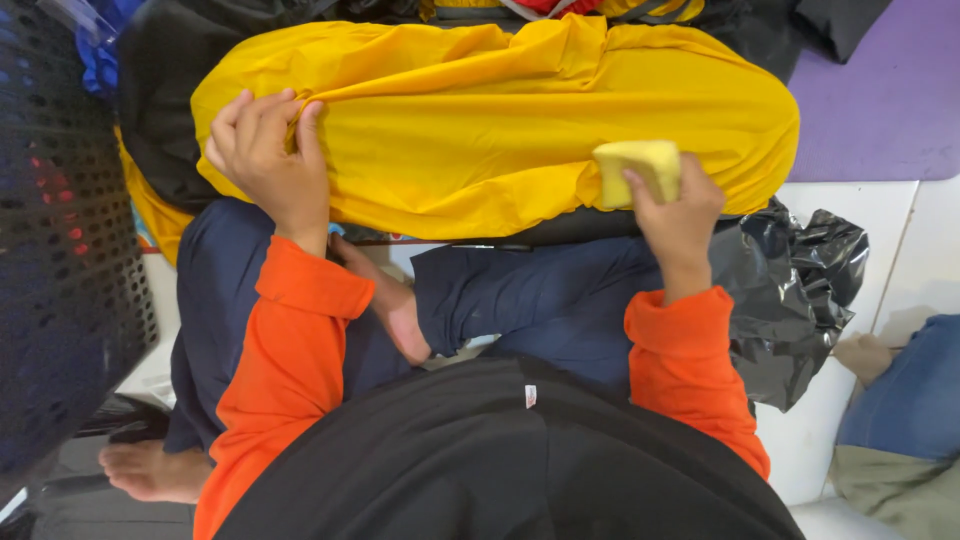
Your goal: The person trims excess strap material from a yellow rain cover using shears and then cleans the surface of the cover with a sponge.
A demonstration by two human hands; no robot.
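Note:
A bright yellow fabric cover (520, 120) is stretched over a bulky dark bag lying across my lap. My left hand (265, 150) pinches a fold of the yellow fabric at its left end. My right hand (675, 205) holds a pale yellow sponge (640, 165) pressed against the fabric near its right lower edge. Orange sleeves cover both my forearms. I sit cross-legged in dark blue trousers, with a bare foot (395, 310) tucked under the bag.
A black perforated basket (60, 250) stands at the left. A crumpled black plastic bag (800, 290) lies on the white floor tiles to my right. A purple mat (880, 90) is at the upper right. Another person's jeans-clad leg (905, 385) shows at the right edge.

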